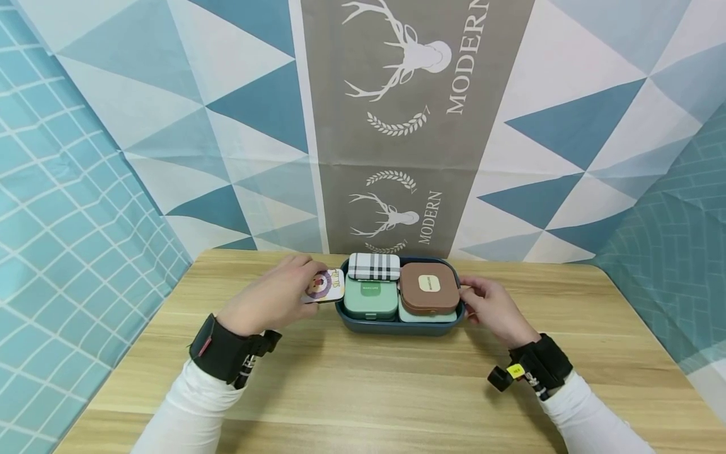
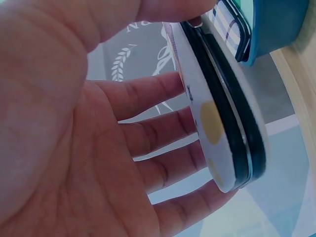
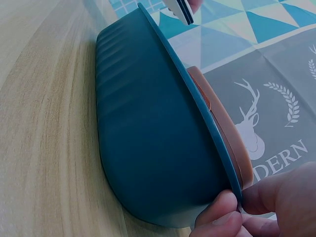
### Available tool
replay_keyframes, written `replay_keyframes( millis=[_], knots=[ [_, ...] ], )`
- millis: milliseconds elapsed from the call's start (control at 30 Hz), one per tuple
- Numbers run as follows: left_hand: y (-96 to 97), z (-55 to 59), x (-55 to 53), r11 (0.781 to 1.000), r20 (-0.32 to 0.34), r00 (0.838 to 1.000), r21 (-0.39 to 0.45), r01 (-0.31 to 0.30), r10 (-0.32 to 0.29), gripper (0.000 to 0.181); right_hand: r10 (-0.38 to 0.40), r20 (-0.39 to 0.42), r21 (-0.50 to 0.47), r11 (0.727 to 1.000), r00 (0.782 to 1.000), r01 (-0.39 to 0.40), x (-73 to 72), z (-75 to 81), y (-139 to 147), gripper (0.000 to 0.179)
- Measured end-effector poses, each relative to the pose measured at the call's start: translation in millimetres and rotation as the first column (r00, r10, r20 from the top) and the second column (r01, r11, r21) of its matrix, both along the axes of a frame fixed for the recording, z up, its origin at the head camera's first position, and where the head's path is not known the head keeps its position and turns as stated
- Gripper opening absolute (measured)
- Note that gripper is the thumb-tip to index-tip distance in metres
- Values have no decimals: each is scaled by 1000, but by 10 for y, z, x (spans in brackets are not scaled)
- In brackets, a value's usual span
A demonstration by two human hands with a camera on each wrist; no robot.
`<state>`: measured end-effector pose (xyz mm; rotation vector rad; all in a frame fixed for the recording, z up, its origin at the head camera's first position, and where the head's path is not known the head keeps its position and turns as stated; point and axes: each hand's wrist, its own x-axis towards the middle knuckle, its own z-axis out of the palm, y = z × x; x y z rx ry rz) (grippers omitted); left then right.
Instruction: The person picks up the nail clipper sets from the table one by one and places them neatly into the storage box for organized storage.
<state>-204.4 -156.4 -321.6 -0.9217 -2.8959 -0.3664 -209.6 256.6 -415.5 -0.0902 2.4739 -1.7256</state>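
My left hand [image 1: 275, 293] grips a small white hinged case [image 1: 326, 285] with a cartoon animal print, just left of the dark blue basket. In the left wrist view the case [image 2: 217, 123] is seen edge-on, its dark sides closed together, thumb on one side and fingers on the other. With thumb and fingers, my right hand [image 1: 495, 309] pinches the right end of the basket [image 3: 143, 113] by its rim. Inside lie a green case [image 1: 371, 301] marked MANICURE, a plaid case [image 1: 374, 267] on its back part, and a brown case [image 1: 429, 290] over a pale green one [image 1: 426, 317].
The basket stands on a light wooden table [image 1: 363, 391], near its back edge. Behind rises a wall covering [image 1: 386, 145] with triangles and deer heads. Blue tiled sheets [image 1: 68, 239] hang at the sides. Each wrist wears a black strap with a small camera.
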Motion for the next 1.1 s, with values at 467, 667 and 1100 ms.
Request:
replay_keyframes(
  millis=[467, 667, 1100],
  knots=[
    [105, 21, -48, 999, -31, 999, -1, 44, -44, 51, 1, 5, -6, 1000, 1000, -1, -11, 3, 3, 44],
    [175, 26, -63, 999, -28, 999, -22, 42, -43, 56, 7, -1, 1, 1000, 1000, -7, -5, 4, 5, 44],
    [290, 14, -71, 996, -49, 996, -45, 77, -79, 58, 12, -9, 12, 1000, 1000, -12, 2, -1, 9, 44]
  ],
)
